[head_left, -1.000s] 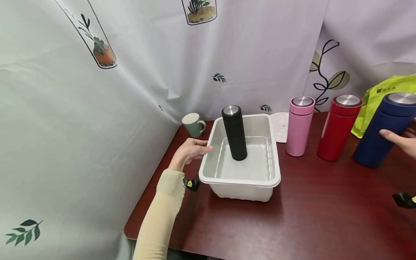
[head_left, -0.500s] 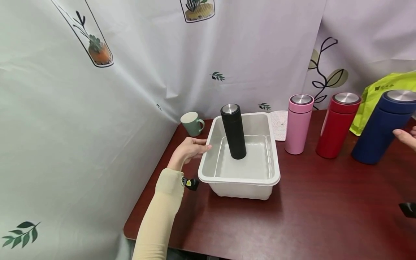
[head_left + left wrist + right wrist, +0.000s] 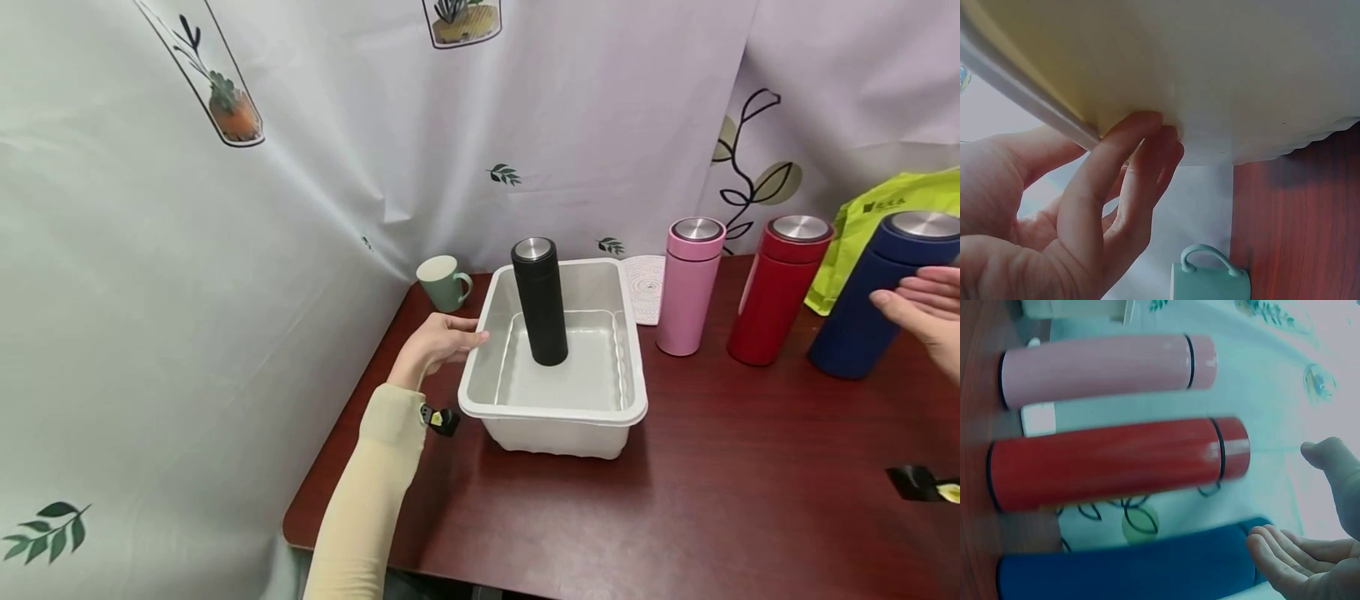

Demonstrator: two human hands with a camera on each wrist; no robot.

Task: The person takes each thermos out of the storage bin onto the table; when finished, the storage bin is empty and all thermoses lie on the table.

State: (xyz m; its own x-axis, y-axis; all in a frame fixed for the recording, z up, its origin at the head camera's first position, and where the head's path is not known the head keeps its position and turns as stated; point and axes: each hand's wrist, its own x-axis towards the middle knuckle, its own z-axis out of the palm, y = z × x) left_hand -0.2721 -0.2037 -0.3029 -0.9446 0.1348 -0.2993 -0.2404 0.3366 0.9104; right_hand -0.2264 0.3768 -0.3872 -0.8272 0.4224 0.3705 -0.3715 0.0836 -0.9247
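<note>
Thumb and bent fingers of the left hand [image 3: 441, 340] pinch the left rim of a white basin [image 3: 555, 435], near a green mug [image 3: 444, 287], and a black flask [image 3: 542, 308] stands upright inside the basin. Rightward on the table [image 3: 712, 517] stand a pink flask [image 3: 688, 300], a red flask [image 3: 776, 300] and a blue flask [image 3: 858, 325]; before the last, the right hand [image 3: 933, 315] spreads thumb from fingers, holding nothing, though whether it touches cannot be told.

Your right hand [image 3: 1321, 557], fingers [image 3: 1285, 565] extended, at the upper end of one blue cylindrical bottle [image 3: 1129, 569], contact unclear. Beyond: one black-ringed red cylindrical bottle [image 3: 1110, 462]; one black-ringed pink cylindrical bottle [image 3: 1104, 370]. All upright on your reddish-brown counter [image 3: 975, 381].
</note>
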